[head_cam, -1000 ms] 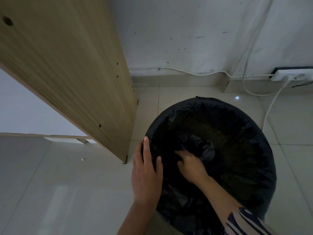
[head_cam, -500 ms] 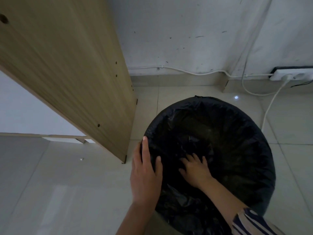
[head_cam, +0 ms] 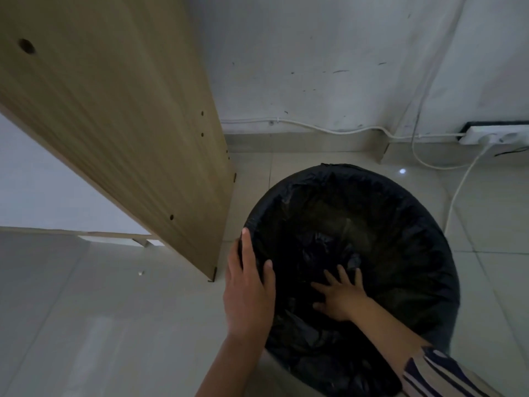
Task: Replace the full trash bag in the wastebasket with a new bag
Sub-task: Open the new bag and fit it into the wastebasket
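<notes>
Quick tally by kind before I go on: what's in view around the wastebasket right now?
Hands: 2, left hand on the rim, right hand spread inside
Black trash bag lining the wastebasket: 1
Wooden panel: 1
White power strip: 1
White cables: 3, as far as I can tell
Total: 8

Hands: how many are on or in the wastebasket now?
2. The left hand rests on the wastebasket's left rim over the black bag; the right hand is spread flat inside, pressing the liner down.
</notes>
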### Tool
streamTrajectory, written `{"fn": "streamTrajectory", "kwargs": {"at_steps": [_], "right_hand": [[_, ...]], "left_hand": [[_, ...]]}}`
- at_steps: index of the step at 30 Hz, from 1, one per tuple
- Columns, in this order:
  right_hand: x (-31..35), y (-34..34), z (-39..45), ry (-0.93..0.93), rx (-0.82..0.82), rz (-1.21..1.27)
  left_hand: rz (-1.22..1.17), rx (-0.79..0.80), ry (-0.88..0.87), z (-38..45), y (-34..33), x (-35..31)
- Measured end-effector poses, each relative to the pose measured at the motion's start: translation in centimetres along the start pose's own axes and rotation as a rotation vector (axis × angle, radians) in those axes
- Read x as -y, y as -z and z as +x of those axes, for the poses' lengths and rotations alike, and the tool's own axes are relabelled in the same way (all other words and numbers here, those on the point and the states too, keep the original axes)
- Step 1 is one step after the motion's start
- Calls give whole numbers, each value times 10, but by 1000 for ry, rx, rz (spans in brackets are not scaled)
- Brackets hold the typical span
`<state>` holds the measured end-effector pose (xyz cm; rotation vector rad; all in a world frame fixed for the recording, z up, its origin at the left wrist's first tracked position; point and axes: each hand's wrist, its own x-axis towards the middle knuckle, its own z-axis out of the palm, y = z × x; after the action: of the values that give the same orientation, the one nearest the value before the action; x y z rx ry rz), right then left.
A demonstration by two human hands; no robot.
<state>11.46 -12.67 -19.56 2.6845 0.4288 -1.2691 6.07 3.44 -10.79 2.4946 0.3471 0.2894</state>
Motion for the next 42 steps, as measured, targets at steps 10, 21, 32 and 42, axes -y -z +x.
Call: {"fn": "streamTrajectory", "kwargs": {"at_steps": [10, 21, 32, 42], "right_hand": [[-13, 27, -38, 63, -246, 340], [-46, 36, -84, -151, -968, 427], [-57, 36, -74, -131, -1023, 852], [-66, 49, -72, -171, -1071, 1119]], "left_hand": [[8, 48, 62, 10, 3, -5], [-68, 57, 319, 51, -6, 14], [-516, 117, 717, 71, -5, 38], [-1083, 274, 928, 76, 6, 49]]}}
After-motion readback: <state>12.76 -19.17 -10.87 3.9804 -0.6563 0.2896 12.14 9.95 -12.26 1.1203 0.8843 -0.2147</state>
